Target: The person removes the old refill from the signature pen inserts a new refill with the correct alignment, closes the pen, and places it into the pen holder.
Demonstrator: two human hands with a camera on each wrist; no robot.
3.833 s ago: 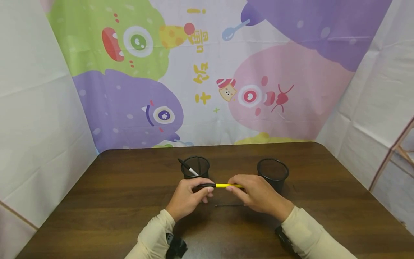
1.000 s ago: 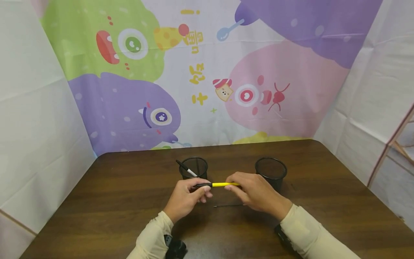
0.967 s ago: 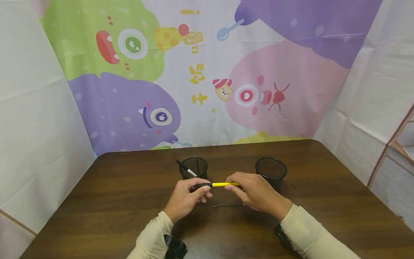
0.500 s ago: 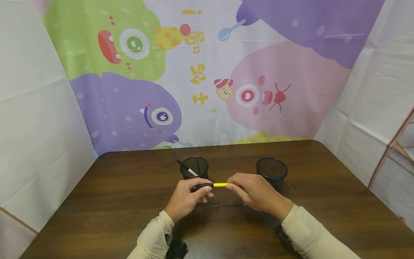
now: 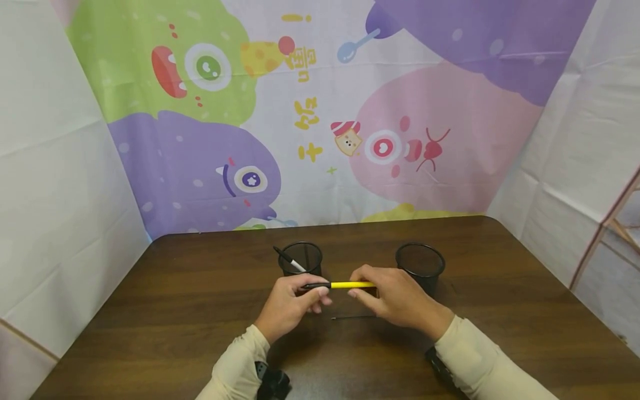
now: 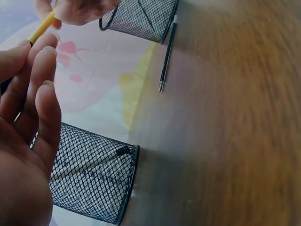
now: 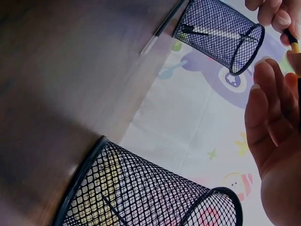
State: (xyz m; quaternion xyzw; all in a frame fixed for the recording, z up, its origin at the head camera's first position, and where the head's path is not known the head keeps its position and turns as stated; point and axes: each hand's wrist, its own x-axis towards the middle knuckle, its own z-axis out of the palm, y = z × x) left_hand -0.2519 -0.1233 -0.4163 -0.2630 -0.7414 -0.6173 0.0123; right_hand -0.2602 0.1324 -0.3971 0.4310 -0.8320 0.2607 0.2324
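In the head view a yellow and black pen (image 5: 342,285) is held level between both hands above the table. My left hand (image 5: 290,305) pinches its black end between thumb and fingers. My right hand (image 5: 400,297) has its thumb and bent fingers round the yellow part, the thumb slightly spread from the index finger. A thin black pen refill (image 6: 168,54) with a metal tip lies on the table; in the head view its right part is hidden behind the right hand.
A black mesh pen cup (image 5: 301,258) behind my left hand holds a black and white marker (image 5: 290,259). Another mesh cup (image 5: 421,261) stands behind my right hand. The dark wooden table (image 5: 190,333) ends at a cartoon-printed cloth (image 5: 320,194).
The right fingers shift back and forth on the yellow part and now sit looser, showing more of it than half a second ago. The left hand keeps its grip; refill and cups stay put.
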